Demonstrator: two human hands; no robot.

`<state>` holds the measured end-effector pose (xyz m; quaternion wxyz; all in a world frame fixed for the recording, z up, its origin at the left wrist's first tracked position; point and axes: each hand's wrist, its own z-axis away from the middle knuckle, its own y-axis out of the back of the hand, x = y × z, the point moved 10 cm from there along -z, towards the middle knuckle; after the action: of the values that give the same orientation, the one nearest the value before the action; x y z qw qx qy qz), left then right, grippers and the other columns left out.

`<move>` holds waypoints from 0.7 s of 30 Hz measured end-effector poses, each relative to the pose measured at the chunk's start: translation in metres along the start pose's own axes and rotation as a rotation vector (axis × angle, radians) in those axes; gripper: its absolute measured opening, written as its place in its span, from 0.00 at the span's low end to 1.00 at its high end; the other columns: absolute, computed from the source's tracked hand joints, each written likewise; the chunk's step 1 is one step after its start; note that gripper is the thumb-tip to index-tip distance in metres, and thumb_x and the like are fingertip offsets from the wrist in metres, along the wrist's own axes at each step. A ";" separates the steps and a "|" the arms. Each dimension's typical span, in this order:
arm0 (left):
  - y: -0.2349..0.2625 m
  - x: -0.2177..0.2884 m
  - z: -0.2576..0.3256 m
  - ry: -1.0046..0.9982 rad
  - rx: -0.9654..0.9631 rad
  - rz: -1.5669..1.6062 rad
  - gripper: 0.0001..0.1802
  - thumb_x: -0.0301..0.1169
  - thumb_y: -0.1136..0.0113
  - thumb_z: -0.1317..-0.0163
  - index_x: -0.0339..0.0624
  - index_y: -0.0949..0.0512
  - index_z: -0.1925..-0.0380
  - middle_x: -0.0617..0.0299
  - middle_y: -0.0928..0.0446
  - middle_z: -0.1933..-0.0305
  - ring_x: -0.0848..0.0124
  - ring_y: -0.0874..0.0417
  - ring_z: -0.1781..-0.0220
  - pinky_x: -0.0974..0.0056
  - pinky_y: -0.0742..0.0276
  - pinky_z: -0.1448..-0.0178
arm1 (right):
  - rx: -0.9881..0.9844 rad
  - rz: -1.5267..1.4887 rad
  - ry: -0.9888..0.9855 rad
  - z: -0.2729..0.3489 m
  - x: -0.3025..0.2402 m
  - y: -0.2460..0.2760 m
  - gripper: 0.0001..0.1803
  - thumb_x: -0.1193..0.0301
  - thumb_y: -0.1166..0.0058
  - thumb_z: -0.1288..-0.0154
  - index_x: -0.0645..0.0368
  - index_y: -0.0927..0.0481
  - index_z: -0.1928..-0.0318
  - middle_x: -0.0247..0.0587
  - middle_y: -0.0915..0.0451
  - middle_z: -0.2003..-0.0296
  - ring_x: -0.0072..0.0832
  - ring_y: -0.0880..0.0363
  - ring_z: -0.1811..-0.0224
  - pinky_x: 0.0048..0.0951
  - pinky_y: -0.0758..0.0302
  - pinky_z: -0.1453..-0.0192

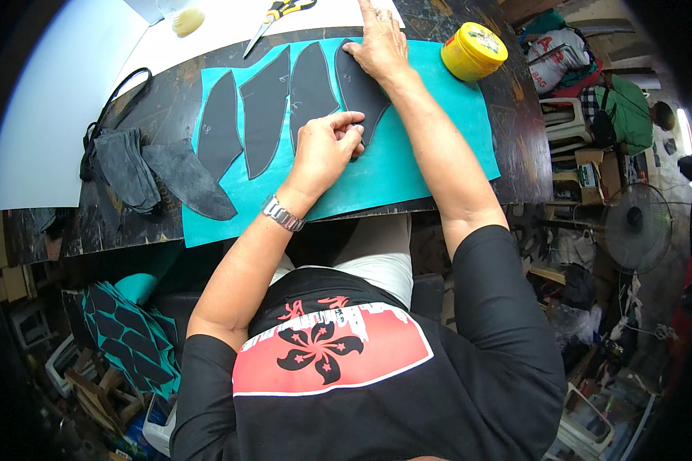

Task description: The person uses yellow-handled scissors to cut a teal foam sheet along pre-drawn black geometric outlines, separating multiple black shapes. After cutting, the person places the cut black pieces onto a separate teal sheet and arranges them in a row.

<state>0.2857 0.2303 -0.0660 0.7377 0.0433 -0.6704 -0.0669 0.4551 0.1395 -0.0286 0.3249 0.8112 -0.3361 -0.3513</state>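
A teal sheet (pixel 446 138) lies on the dark table, with several black curved cut pieces (pixel 265 107) side by side on it. My right hand (pixel 383 48) lies at the far edge of the rightmost black piece (pixel 359 86), its thumb on the piece's tip and its fingers stretched onto the white surface beyond. Over the lower part of that same piece, my left hand (pixel 331 150) is closed with the fingers bent together. Whatever it may pinch is hidden. A metal-banded watch circles my left wrist.
Yellow-and-black scissors (pixel 275 17) lie beyond the sheet. A yellow lidded tub (pixel 474 52) stands on its far right corner. Grey-black pieces (pixel 127 165) and a black strap (pixel 92 138) lie at left. Below hang patterned teal sheets (pixel 131 334); a fan (pixel 637 227) stands at right.
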 end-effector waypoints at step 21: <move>0.022 0.027 0.052 -0.349 0.063 -0.242 0.12 0.17 0.41 0.40 0.34 0.22 0.55 0.54 0.27 0.54 0.65 0.18 0.59 0.64 0.18 0.54 | -0.232 0.172 0.105 0.070 -0.083 -0.017 0.41 0.41 0.61 0.28 0.48 0.48 0.23 0.54 0.49 0.24 0.52 0.58 0.20 0.73 0.63 0.26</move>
<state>0.2372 0.2490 -0.0311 0.5953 0.1343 -0.7796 -0.1407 0.3613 0.1928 -0.0506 0.4628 0.7536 -0.3441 -0.3155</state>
